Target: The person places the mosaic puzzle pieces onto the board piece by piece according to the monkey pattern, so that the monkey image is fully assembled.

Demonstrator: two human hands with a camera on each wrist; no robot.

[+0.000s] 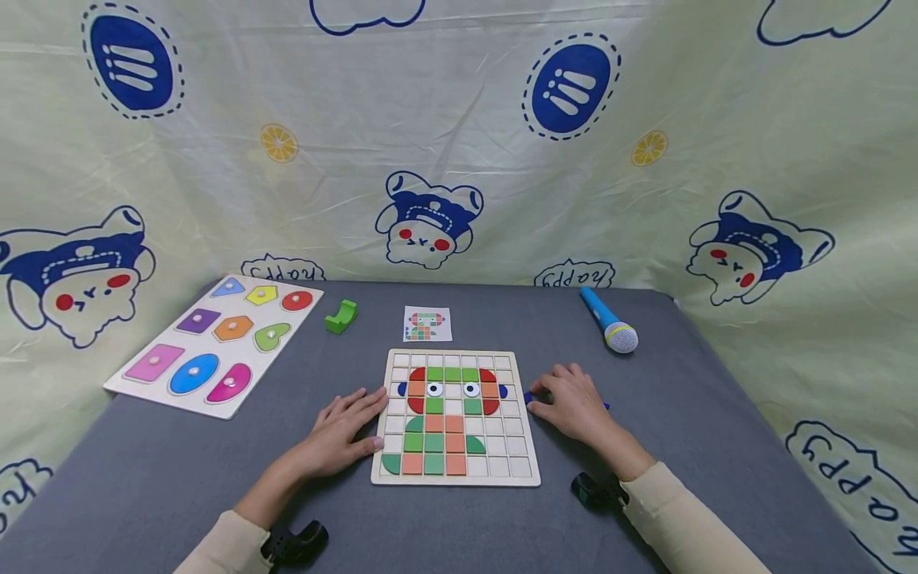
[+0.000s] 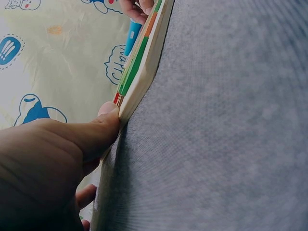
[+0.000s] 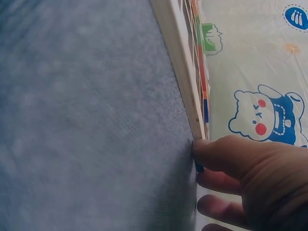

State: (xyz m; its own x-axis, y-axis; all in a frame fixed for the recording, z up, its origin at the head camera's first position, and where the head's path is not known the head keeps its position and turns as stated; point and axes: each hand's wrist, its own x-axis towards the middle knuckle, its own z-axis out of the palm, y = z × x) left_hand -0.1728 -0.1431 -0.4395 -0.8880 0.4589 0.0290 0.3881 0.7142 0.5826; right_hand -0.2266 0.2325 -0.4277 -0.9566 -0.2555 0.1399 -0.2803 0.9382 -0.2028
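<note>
A square wooden mosaic board (image 1: 504,469) lies flat, its grid partly filled with green, orange, red and blue tiles and two eye tiles that make a figure. My left hand (image 1: 343,430) touches the board's left edge with fingers extended; in the left wrist view its thumb (image 2: 103,127) is against the wooden rim. Just off the right edge, my right hand (image 1: 574,402) pinches a small blue tile (image 1: 528,396) between thumb and finger. The blue tile (image 3: 199,167) is mostly covered by the fingers in the right wrist view. More blue (image 1: 606,406) shows beside that hand.
A small picture card (image 1: 427,324) lies behind the board. Beyond it to the left are a green curved block (image 1: 341,316) and a white shape-puzzle board (image 1: 179,339). A blue toy microphone (image 1: 608,320) lies back right. A printed cloth hangs behind the grey table (image 1: 459,530).
</note>
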